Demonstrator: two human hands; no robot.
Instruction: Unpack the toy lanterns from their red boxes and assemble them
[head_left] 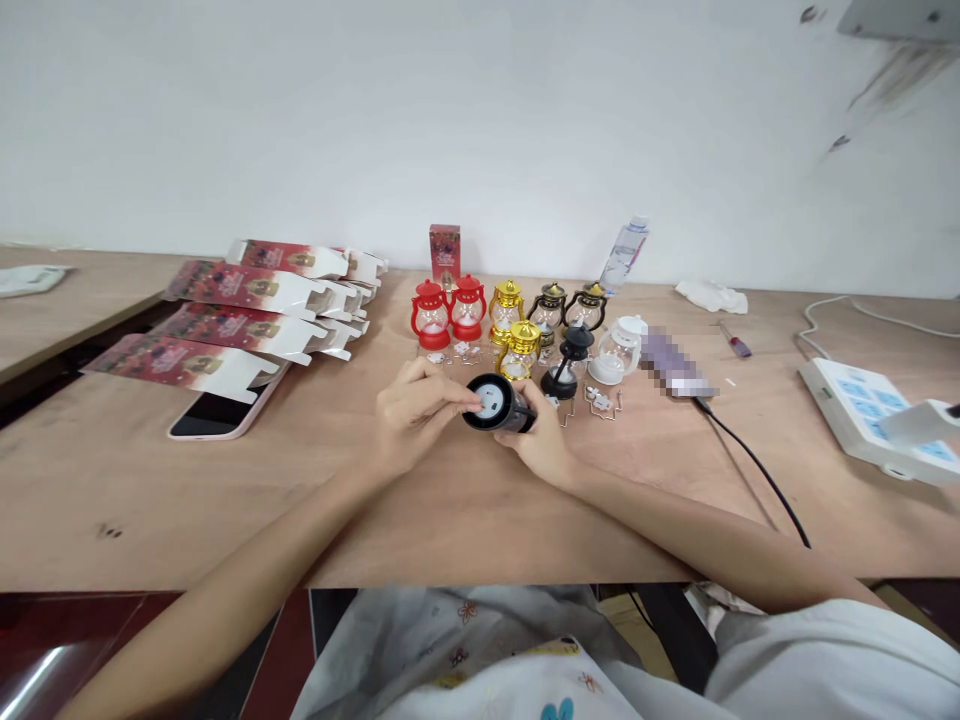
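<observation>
My right hand [541,440] grips a small black toy lantern [495,402] laid on its side, its round base turned toward me. The fingers of my left hand [416,410] are curled, and the fingertips press on the white centre of that base. Just beyond stand more little lanterns in a cluster: two red ones [448,312], gold ones [514,330], dark ones [568,320], a black one [566,368] and a white one [619,352]. Small clear plastic parts [604,402] lie on the table among them.
Several flattened red-and-white cartons [240,325] lie in a row at the left, over a phone [221,412]. A small red box [445,250] and a plastic bottle [624,255] stand at the back. At the right are a screwdriver [733,340], a black cable [750,465] and a white power strip [874,418].
</observation>
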